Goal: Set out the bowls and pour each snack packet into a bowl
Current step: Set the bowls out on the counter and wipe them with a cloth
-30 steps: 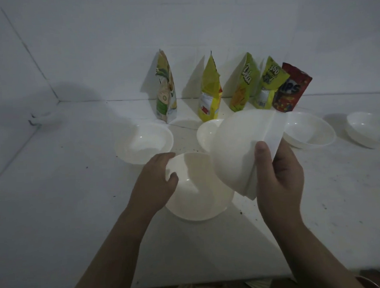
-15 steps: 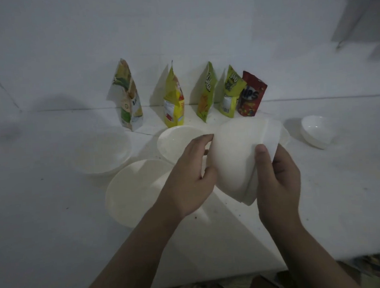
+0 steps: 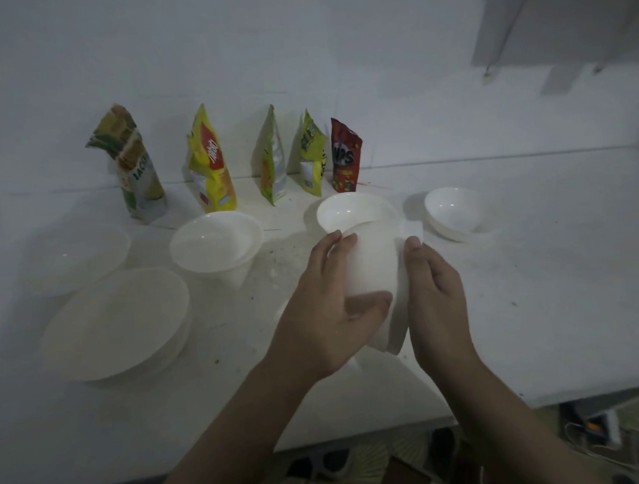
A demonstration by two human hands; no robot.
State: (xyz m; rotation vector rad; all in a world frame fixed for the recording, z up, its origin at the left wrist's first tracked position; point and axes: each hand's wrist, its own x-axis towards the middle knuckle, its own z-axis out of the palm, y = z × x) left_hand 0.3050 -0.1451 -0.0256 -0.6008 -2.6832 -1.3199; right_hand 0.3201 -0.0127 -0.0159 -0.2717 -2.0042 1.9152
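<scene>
We've got a small stack of white bowls (image 3: 378, 275) held on its side above the desk (image 3: 538, 303), bases pointing left, rims to the right. Left hand (image 3: 329, 308) grip is closed around the base end: fingers curled over the top, thumb pressed on the near side. Right hand (image 3: 431, 291) cups the rim end, thumb on the upper edge, palm flat against the stacked rims. At least two rims show at the lower right of the stack; exact count we can't tell.

On the desk, bowls set out upright:
- far-left bowl (image 3: 83, 256), dim, just behind the large one
- large shallow bowl (image 3: 117, 321), front left
- centre-left bowl (image 3: 217, 244), looks like more than one nested
- centre bowl (image 3: 353, 211), right behind the held stack, partly hidden by it
- right bowl (image 3: 454, 213), tilted slightly, well apart from the hands

All bowls look empty.

Five snack packets stand upright against the back wall, unopened as far as we can see: green-and-white packet (image 3: 134, 167), yellow packet (image 3: 210, 162), slim green packet (image 3: 271, 158), lime packet (image 3: 312, 156), red packet (image 3: 345, 154). The last two are touching or nearly so.

Crumbs or specks (image 3: 281, 255) are scattered on the desk between the centre-left bowl and the hands.
</scene>
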